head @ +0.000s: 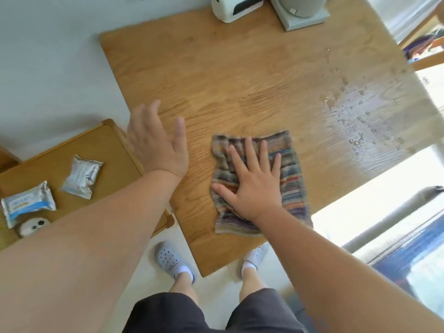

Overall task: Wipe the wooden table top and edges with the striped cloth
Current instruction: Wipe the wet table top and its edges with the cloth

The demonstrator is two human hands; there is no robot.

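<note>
The wooden table [240, 75] fills the middle of the head view, its near corner just above my feet. The striped cloth [292, 188] lies flat on the table's near part. My right hand [254, 183] presses down on it, palm flat and fingers spread. My left hand [156, 143] hovers over the table's left edge, to the left of the cloth, open and holding nothing. Water drops and a wet sheen [355, 126] cover the right side of the table top.
A white appliance [230, 8] and a grey device on a base [300, 13] stand at the table's far edge. A lower wooden tray table [105, 150] at left carries two wipe packets [81, 176] and a small round object [32, 225]. A chair [425, 44] stands at far right.
</note>
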